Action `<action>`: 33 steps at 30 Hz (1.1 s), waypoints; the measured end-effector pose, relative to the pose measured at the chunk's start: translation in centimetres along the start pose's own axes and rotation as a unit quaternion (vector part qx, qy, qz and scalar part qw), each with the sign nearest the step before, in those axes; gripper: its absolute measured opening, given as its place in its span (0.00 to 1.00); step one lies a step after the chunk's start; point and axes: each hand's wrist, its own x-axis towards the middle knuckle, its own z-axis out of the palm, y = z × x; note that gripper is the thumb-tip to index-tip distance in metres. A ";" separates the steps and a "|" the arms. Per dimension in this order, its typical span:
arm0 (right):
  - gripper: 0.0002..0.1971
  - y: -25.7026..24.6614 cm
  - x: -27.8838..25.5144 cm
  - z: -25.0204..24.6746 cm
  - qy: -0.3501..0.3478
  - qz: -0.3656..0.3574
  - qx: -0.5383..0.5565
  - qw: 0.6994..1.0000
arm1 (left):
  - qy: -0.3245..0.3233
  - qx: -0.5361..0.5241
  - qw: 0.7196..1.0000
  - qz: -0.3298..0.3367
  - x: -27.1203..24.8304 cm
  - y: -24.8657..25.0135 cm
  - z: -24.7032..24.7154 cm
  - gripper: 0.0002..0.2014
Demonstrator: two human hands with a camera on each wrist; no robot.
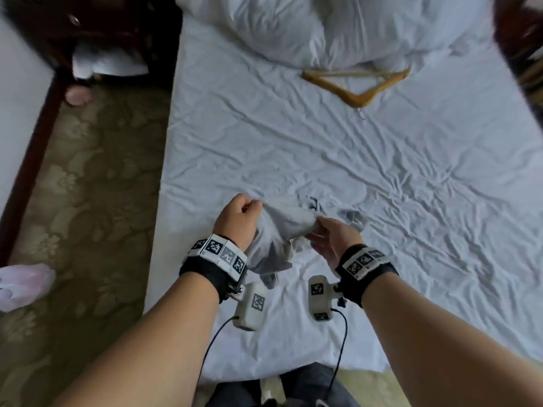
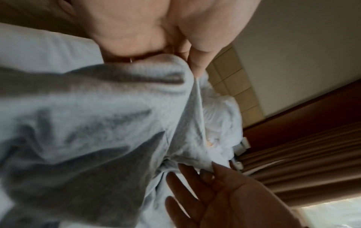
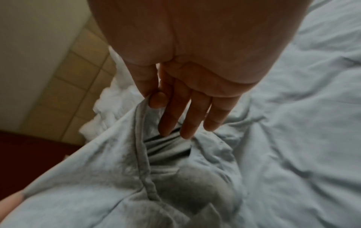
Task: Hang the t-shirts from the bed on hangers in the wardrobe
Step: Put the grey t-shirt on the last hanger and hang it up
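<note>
A light grey t-shirt (image 1: 283,223) is bunched up just above the white bed sheet (image 1: 411,201), held between both hands. My left hand (image 1: 252,205) grips one end of it with curled fingers; in the left wrist view the t-shirt (image 2: 87,123) hangs from that left hand (image 2: 175,52). My right hand (image 1: 318,223) pinches a seamed edge of the t-shirt (image 3: 97,177) between thumb and forefinger (image 3: 156,98), its other fingers straight. A wooden hanger (image 1: 355,83) lies flat further up the bed, well away from both hands.
A rumpled white duvet (image 1: 308,30) is heaped at the head of the bed. Dark wooden furniture (image 1: 97,30) stands at the upper left beside patterned carpet (image 1: 88,201). A pink plastic bag (image 1: 20,286) lies on the floor. Curtains (image 2: 302,162) hang beyond the bed.
</note>
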 end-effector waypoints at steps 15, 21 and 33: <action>0.17 -12.5 -19.1 -0.1 -0.036 -0.203 -0.042 0.978 | -0.109 -0.360 0.922 0.092 -5.6 19.0 -5.1 0.06; 0.08 -12.2 -20.3 -1.1 0.068 -0.296 -0.209 0.930 | -0.070 -0.299 0.947 0.097 -6.4 18.1 -7.3 0.06; 0.11 -8.7 -22.5 -0.6 0.107 -0.352 -0.189 0.911 | -0.039 -0.003 0.997 0.063 -11.0 8.0 -9.1 0.17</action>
